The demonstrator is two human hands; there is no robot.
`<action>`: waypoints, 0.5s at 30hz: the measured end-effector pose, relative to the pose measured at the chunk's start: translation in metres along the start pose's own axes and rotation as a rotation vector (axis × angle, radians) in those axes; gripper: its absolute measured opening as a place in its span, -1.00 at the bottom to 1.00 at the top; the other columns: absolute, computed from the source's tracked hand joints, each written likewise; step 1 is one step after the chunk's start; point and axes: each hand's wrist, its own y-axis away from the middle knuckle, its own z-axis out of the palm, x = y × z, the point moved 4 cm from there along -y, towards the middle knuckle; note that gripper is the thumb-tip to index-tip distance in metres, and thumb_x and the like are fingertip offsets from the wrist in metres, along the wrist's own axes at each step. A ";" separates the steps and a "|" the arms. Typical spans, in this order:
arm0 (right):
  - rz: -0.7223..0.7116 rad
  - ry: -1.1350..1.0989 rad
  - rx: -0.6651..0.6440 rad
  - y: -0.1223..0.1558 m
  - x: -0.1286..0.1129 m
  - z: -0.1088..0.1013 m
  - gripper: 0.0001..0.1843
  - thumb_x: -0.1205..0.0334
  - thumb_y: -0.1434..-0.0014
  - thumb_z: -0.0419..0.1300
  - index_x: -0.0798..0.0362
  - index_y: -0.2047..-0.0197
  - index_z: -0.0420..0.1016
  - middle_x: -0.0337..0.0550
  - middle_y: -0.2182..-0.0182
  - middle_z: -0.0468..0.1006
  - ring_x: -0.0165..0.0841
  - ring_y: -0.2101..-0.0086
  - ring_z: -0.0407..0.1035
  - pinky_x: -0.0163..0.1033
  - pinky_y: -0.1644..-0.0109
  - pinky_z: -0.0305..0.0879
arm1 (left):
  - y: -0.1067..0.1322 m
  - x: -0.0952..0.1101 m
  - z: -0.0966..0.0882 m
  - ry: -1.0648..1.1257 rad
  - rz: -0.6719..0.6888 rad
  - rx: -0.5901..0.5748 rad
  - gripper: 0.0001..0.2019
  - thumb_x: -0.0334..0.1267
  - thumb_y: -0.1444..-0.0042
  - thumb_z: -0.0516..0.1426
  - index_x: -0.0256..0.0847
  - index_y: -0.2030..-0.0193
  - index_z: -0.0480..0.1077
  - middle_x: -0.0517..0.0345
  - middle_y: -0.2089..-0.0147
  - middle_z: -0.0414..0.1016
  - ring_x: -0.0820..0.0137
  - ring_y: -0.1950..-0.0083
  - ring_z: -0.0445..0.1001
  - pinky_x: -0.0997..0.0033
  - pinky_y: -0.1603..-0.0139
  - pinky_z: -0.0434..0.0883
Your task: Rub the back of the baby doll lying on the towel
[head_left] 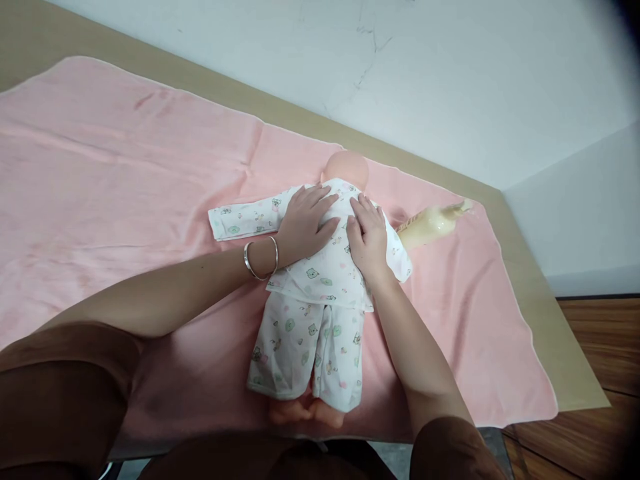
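A baby doll lies on a pink blanket, its bald head toward the wall and its feet toward me. It wears a white printed top and matching trousers. My left hand rests flat on the left part of the top, fingers spread, a silver bangle round the wrist. On the right part lies my right hand, its fingers stretched out over the cloth near the shoulder. One sleeve reaches out to the left. The doll's face is not visible.
A pale yellow pump bottle lies on its side on the blanket, right of the doll. Beneath the blanket is a wooden table, with a white wall behind it. Brown wooden flooring shows at the right.
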 end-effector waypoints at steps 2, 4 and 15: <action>-0.029 -0.015 0.071 0.002 -0.001 -0.001 -0.56 0.10 -0.41 -0.03 -0.05 -0.22 0.50 -0.05 -0.32 0.45 -0.20 -0.36 0.27 0.23 -0.51 0.03 | 0.000 0.004 -0.004 -0.004 0.034 0.030 -0.61 -0.08 -0.37 0.01 -0.18 -0.20 0.42 -0.08 -0.30 0.45 0.08 -0.36 0.36 -0.06 -0.44 0.24; -0.048 -0.034 0.136 0.004 -0.001 -0.001 -0.60 0.11 -0.39 0.02 -0.02 -0.14 0.56 -0.02 -0.25 0.53 -0.19 -0.31 0.36 0.19 -0.49 0.11 | 0.000 0.007 -0.007 -0.006 0.037 0.037 -0.64 -0.10 -0.36 0.02 -0.17 -0.16 0.45 -0.07 -0.27 0.48 0.09 -0.34 0.39 -0.04 -0.40 0.30; -0.002 -0.024 -0.017 -0.001 0.003 0.003 -0.51 0.11 -0.42 -0.06 -0.10 -0.35 0.32 -0.08 -0.42 0.29 -0.15 -0.44 0.10 0.31 -0.53 -0.09 | -0.001 0.001 0.000 0.011 -0.096 -0.064 -0.48 -0.07 -0.34 0.01 -0.26 -0.35 0.26 -0.16 -0.44 0.27 0.02 -0.51 0.15 -0.13 -0.53 0.00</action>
